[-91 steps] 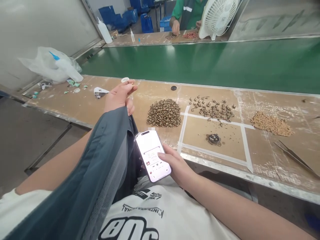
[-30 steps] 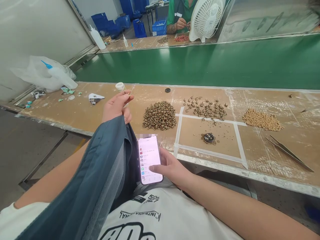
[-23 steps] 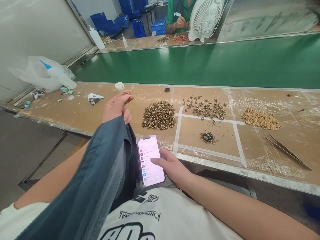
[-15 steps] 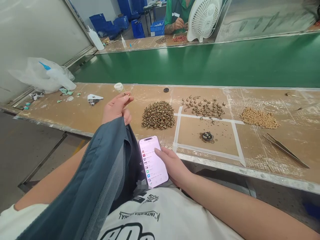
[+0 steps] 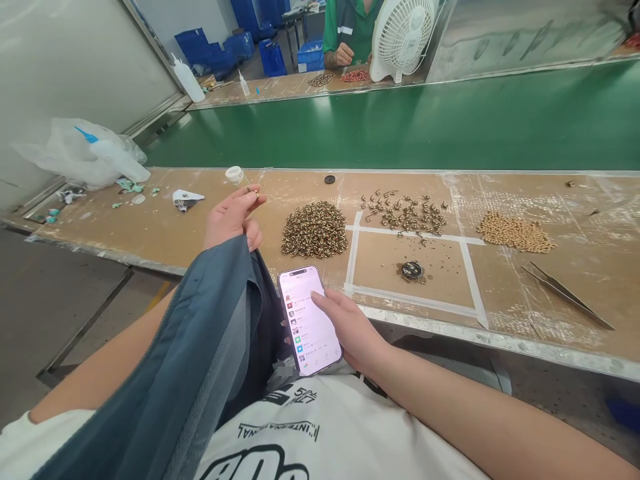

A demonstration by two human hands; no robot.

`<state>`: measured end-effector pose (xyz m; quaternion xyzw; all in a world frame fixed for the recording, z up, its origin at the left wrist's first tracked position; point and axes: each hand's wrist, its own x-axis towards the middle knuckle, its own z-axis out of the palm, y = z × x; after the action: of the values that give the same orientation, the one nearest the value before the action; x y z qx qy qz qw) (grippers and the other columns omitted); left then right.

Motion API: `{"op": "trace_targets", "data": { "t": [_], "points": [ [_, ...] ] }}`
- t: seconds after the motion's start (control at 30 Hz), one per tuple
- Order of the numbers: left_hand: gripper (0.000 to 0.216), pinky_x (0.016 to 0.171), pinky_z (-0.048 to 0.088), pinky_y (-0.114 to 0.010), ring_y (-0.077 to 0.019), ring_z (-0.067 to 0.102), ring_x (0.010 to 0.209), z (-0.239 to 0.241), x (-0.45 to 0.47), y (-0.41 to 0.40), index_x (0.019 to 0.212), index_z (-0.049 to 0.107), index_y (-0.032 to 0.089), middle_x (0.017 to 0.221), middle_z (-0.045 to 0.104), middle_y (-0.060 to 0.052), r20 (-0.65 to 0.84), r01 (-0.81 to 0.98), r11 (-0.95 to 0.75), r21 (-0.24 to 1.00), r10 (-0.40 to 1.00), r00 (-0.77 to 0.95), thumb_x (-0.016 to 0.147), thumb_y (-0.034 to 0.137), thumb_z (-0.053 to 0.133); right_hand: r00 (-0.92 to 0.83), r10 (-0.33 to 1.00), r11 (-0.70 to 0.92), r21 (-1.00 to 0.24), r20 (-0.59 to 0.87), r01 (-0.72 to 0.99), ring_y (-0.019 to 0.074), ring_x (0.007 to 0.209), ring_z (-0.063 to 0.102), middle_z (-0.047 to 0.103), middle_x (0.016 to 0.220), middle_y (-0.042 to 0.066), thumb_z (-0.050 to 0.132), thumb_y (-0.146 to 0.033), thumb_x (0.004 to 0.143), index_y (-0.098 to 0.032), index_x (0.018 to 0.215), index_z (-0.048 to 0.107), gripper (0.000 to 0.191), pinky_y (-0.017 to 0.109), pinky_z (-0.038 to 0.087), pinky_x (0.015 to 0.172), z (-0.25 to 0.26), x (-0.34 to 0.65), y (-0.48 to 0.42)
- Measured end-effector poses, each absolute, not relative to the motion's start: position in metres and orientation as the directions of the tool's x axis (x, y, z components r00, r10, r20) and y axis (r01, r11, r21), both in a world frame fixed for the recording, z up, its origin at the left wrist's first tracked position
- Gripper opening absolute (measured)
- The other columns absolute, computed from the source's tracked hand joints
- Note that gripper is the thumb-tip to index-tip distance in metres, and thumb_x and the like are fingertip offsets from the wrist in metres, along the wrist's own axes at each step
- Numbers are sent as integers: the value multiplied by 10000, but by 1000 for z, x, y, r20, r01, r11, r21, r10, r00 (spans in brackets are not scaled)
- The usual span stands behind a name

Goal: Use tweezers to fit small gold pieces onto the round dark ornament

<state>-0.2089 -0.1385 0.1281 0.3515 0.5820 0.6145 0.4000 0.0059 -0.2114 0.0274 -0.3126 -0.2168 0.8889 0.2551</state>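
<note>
My right hand grips a lit smartphone against my lap, with the thumb resting on the screen. Raised over the brown worktable, my left hand pinches a small gold metal piece at its fingertips. A dark grey-blue jacket hangs over my left forearm. Just right of that hand lies a dense heap of gold metal pieces. Further right are scattered gold hooks and a pile of pale gold beads.
A taped square holds a small dark round part. Tweezers lie at the right. A white cap, a plastic bag with a bottle and scraps sit at the left. Beyond the green conveyor belt, a person in green works beside a white fan.
The screen has changed from a player to a list. My right thumb has slid up the screen and the phone has tilted a little. My left hand keeps its pinch.
</note>
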Motion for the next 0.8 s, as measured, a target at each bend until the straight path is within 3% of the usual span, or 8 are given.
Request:
{"op": "trace_targets", "data": {
  "t": [0.3,0.57,0.8],
  "points": [
    [214,309,217,-245,-2,392,285,124,-208,-140,1055,734,167,915,809,12,1,-111,-53,992,906,-424,877,256,809,-751,533,-777,-576,-390,-253,318,1024,803,822,1148,150,873,-438,791,-154,1179,730,501,421,616,901,44,19,-201],
    [251,342,186,-270,7,380,311,124,-210,-139,1090,707,158,965,795,9,4,-81,-40,996,918,-396,900,279,817,-879,388,-762,-633,-276,-137,292,1055,788,797,1195,90,921,-156,682,-235,1316,665,689,409,627,871,70,44,-196],
    [211,362,176,-302,-4,369,324,124,-209,-139,1103,701,163,963,784,27,-1,-81,-33,996,921,-390,930,248,783,-929,261,-798,-600,-262,-55,251,997,765,787,1139,68,978,-125,554,-230,1297,657,817,343,609,822,87,49,-208]
  ]
}}
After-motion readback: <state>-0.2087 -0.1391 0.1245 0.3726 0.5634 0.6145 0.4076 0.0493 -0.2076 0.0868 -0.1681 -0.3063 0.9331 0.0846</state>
